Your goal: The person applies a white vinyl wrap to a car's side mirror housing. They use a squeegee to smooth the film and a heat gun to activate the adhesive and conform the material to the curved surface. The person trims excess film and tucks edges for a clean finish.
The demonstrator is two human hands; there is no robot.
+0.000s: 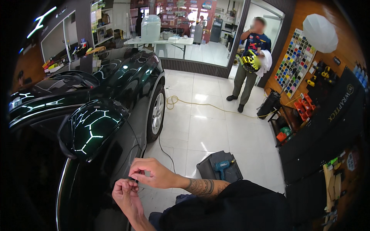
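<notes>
Beside the side panel of a glossy dark green car, both of my hands are raised close together. My right hand, its forearm tattooed, reaches in from the right with thumb and fingertips pinched. Just below it, my left hand has its fingers curled in against the thumb. The fingertips of the two hands nearly meet; whatever lies between them is too small to make out. Ahead of the hands are the car's side mirror and front wheel.
A blue cordless drill lies on a dark case on the white tiled floor. A yellow hose runs across the tiles, and a dark cable trails by the wheel. Another person stands at the doorway holding a white cloth.
</notes>
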